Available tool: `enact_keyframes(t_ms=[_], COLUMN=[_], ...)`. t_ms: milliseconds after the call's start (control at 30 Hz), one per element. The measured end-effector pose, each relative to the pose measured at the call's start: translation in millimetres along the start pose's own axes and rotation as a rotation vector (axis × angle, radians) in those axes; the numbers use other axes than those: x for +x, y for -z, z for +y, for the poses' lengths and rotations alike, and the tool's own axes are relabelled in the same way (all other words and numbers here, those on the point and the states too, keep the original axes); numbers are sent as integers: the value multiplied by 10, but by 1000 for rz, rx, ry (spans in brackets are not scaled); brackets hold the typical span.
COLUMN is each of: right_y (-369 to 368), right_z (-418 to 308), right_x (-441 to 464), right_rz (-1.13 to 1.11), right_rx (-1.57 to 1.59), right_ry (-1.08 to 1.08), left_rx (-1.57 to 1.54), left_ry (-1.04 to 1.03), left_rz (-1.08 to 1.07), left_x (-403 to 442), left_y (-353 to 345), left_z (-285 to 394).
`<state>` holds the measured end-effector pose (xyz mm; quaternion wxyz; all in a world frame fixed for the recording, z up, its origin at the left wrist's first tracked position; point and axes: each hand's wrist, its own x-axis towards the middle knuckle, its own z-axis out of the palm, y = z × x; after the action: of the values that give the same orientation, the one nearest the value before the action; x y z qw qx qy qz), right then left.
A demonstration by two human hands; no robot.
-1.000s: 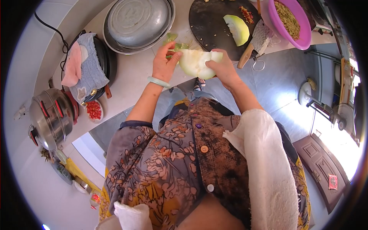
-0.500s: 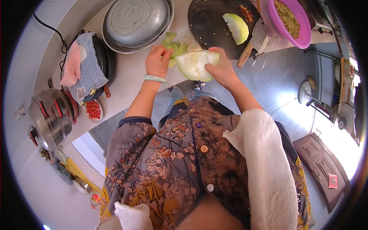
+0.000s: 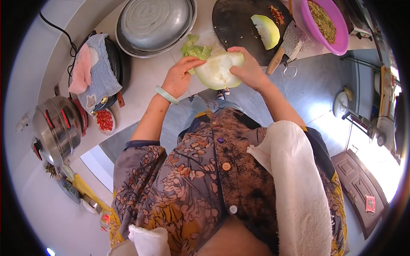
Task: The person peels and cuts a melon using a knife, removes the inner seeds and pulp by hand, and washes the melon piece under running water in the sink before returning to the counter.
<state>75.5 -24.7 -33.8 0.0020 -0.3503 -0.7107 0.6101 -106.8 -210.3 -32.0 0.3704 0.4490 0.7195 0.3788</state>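
Right hand grips one end of the melon piece near the edge of the counter; left hand touches the other (pinching, I cannot tell). Two-handed handling seems underway; the next move calls for steady support.

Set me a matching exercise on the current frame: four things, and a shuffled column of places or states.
1. Larger melon piece
2. Green peelings
3. Bracelet
4. Small red fruits

A. Around the wrist of the left hand
B. In a small white dish
C. Gripped by the right hand
D. Lying on the pale counter

Pairs: 1-C, 2-D, 3-A, 4-B
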Motion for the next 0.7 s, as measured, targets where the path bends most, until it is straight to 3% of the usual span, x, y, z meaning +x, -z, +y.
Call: enact_keyframes(t_ms=[67,267,367,467,567,700], right_y=[4,-20,-21,-22,-36,-71], right_z=[8,-66,-56,-44,-89,-297], right_x=[31,29,35,49,47,15], right_rz=[-13,-76,-69,-79,-115,-175], right_rx=[28,45,24,-22,-19,-61], right_ry=[10,-12,13,38,38,14], left_rx=[-27,340,191,-368,-527,-397], left_ry=[-2,-76,24,412,483,399], left_rz=[28,72,178,61,-130,-182], left_x=[-25,-14,14,99,169,244], left_y=[14,-51,-80,-6,60,-3], left_z=[-23,-373,-418,-308,-159,-104])
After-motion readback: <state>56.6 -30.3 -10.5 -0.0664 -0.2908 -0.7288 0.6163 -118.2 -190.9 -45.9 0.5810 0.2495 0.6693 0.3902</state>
